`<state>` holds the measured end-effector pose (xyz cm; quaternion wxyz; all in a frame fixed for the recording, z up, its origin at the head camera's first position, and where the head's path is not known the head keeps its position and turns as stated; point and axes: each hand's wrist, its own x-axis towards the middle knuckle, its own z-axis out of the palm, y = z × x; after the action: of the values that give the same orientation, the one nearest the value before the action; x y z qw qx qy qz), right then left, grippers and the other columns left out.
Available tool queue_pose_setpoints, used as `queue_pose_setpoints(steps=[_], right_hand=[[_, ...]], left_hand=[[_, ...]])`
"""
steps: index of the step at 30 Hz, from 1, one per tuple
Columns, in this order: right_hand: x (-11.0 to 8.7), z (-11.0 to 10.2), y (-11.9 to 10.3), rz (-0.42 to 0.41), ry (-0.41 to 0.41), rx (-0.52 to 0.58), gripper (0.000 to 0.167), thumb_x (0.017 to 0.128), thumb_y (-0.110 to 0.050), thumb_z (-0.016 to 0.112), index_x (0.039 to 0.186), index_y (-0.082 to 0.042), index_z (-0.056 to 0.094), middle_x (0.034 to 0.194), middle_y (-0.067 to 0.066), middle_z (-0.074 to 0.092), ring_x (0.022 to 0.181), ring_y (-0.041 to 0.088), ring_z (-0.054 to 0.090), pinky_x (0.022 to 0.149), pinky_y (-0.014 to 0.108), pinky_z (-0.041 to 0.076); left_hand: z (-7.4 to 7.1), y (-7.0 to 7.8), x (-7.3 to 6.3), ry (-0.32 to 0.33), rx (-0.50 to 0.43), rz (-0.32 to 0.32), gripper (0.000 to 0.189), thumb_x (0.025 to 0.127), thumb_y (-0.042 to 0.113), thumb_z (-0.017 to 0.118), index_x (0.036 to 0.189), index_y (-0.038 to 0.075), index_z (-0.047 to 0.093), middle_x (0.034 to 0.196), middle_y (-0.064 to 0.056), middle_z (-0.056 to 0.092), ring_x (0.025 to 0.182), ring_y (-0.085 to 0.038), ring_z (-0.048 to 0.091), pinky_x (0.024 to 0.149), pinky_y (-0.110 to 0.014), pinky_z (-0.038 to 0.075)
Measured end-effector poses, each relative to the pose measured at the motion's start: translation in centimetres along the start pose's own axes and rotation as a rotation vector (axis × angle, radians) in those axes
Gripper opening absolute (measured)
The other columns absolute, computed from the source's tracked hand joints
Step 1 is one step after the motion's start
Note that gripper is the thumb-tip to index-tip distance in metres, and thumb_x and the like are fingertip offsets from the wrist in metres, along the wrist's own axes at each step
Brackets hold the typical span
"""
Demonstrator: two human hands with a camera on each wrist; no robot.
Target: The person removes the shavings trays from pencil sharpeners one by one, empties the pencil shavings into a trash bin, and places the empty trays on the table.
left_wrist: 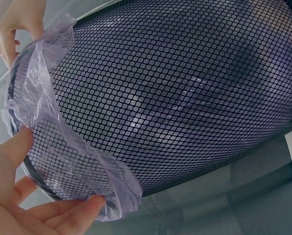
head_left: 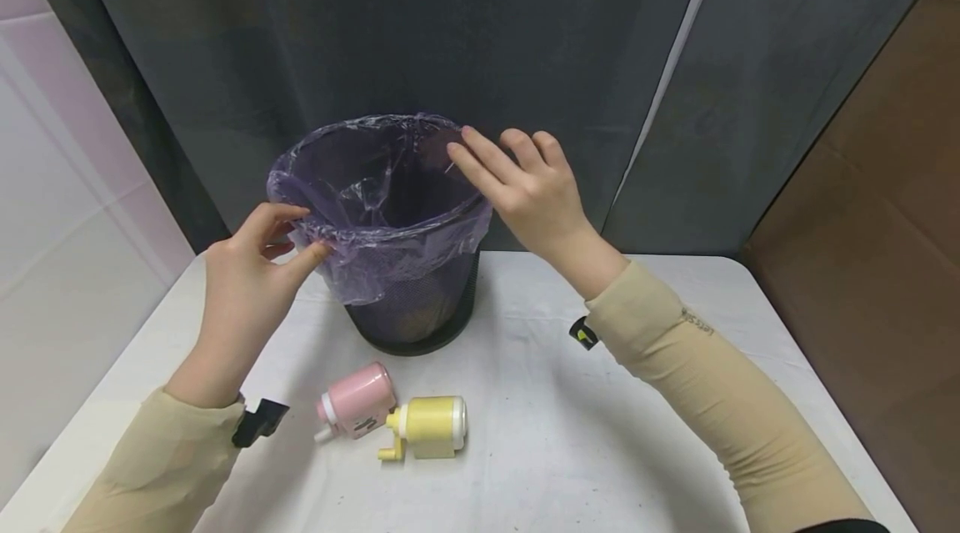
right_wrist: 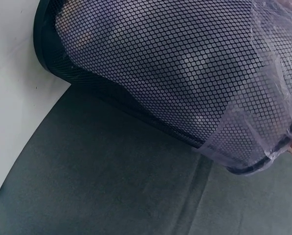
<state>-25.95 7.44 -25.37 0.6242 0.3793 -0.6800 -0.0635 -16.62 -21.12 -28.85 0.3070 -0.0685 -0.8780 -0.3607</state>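
Note:
A translucent purple trash bag (head_left: 360, 270) lines a black mesh wastebasket (head_left: 420, 320), its top edge folded outward over the rim. At the rim's near left, my left hand (head_left: 251, 274) pinches the bag, thumb outside and fingers reaching over the rim. My right hand (head_left: 525, 183) holds the bag at the right side of the rim, two fingers extended over it; its thumb is hidden in the head view. From the left wrist view, the right hand (left_wrist: 23, 22) appears across the rim, and the folded bag edge (left_wrist: 48, 88) hangs loosely over the mesh.
In front of the wastebasket lie a pink hand-crank pencil sharpener (head_left: 360, 399) and a yellow one (head_left: 431, 424), side by side on the white tabletop (head_left: 540, 433). A dark grey curtain (head_left: 525, 32) hangs behind the table. Brown board (head_left: 877, 208) stands to the right.

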Motion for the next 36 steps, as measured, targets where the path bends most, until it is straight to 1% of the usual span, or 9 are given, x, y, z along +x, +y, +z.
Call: queue_pose_setpoints(steps=[3, 6, 9, 13, 15, 18, 26, 31, 36], right_hand=[[-0.2, 0.0, 0.2, 0.018, 0.011, -0.008, 0.035, 0.092, 0.002, 0.056, 0.119, -0.018, 0.068, 0.119, -0.001, 0.066, 0.092, 0.024, 0.053, 0.075, 0.041, 0.042], [-0.4, 0.1, 0.3, 0.045, 0.027, -0.013, 0.029, 0.093, -0.005, 0.059, 0.117, -0.017, 0.069, 0.116, -0.001, 0.067, 0.091, 0.024, 0.054, 0.075, 0.040, 0.043], [-0.7, 0.1, 0.3, 0.089, 0.030, -0.015, 0.027, 0.090, -0.014, 0.065, 0.116, -0.015, 0.069, 0.115, 0.000, 0.068, 0.090, 0.024, 0.055, 0.075, 0.040, 0.043], [-0.9, -0.2, 0.4, 0.167, 0.005, -0.015, 0.040, 0.080, -0.025, 0.077, 0.117, -0.012, 0.069, 0.114, 0.002, 0.068, 0.089, 0.023, 0.055, 0.075, 0.040, 0.043], [-0.9, -0.4, 0.5, 0.208, -0.004, -0.012, 0.048, 0.073, -0.027, 0.082, 0.116, -0.011, 0.069, 0.113, 0.003, 0.068, 0.089, 0.024, 0.055, 0.075, 0.040, 0.042], [-1.1, -0.6, 0.5, 0.269, -0.019, -0.004, 0.055, 0.069, -0.030, 0.085, 0.116, -0.009, 0.068, 0.112, 0.005, 0.068, 0.090, 0.025, 0.055, 0.076, 0.041, 0.042], [-1.9, -1.0, 0.7, 0.427, -0.046, 0.020, 0.058, 0.066, -0.034, 0.087, 0.113, -0.006, 0.069, 0.106, 0.003, 0.070, 0.086, 0.025, 0.055, 0.073, 0.043, 0.041], [-2.6, -1.2, 0.8, 0.479, -0.072, 0.033, 0.059, 0.067, -0.037, 0.086, 0.113, -0.004, 0.068, 0.104, 0.005, 0.070, 0.085, 0.026, 0.055, 0.072, 0.044, 0.040], [-3.3, -1.5, 0.9, 0.531, -0.067, 0.061, 0.058, 0.067, -0.038, 0.086, 0.111, -0.003, 0.069, 0.096, 0.008, 0.071, 0.082, 0.027, 0.055, 0.071, 0.045, 0.038]], left_hand=[[0.0, 0.0, 0.0, 0.000, -0.002, 0.000, 0.035, 0.082, 0.009, 0.076, 0.113, 0.004, 0.062, 0.103, -0.017, 0.068, 0.095, -0.034, 0.066, 0.084, -0.037, 0.050], [0.0, -0.1, 0.0, 0.003, -0.004, 0.003, 0.035, 0.082, 0.009, 0.076, 0.113, 0.004, 0.062, 0.103, -0.016, 0.068, 0.095, -0.033, 0.066, 0.085, -0.031, 0.051], [-0.1, -0.1, 0.0, 0.003, -0.002, 0.002, 0.035, 0.082, 0.009, 0.076, 0.113, 0.004, 0.062, 0.103, -0.016, 0.068, 0.096, -0.032, 0.066, 0.085, -0.025, 0.050], [0.0, -0.1, -0.1, 0.002, -0.003, -0.004, 0.035, 0.082, 0.009, 0.076, 0.113, 0.005, 0.062, 0.103, -0.016, 0.068, 0.096, -0.032, 0.065, 0.085, -0.023, 0.049], [0.0, -0.2, -0.1, 0.004, -0.005, -0.004, 0.035, 0.082, 0.009, 0.076, 0.113, 0.005, 0.062, 0.103, -0.016, 0.068, 0.096, -0.032, 0.066, 0.085, -0.022, 0.049], [0.0, -0.2, -0.1, 0.005, -0.008, -0.004, 0.035, 0.082, 0.009, 0.076, 0.113, 0.005, 0.062, 0.103, -0.016, 0.068, 0.095, -0.032, 0.066, 0.085, -0.022, 0.049], [0.0, -0.2, -0.1, 0.007, -0.007, 0.000, 0.035, 0.081, 0.008, 0.076, 0.113, 0.005, 0.062, 0.101, -0.017, 0.068, 0.095, -0.033, 0.066, 0.085, -0.028, 0.050], [0.0, -0.1, -0.1, 0.006, -0.006, -0.003, 0.034, 0.082, 0.009, 0.076, 0.113, 0.005, 0.062, 0.102, -0.017, 0.068, 0.095, -0.033, 0.066, 0.085, -0.029, 0.050], [0.0, -0.1, -0.1, 0.007, -0.003, -0.003, 0.034, 0.082, 0.009, 0.076, 0.113, 0.005, 0.062, 0.101, -0.017, 0.068, 0.095, -0.033, 0.066, 0.085, -0.028, 0.050]])
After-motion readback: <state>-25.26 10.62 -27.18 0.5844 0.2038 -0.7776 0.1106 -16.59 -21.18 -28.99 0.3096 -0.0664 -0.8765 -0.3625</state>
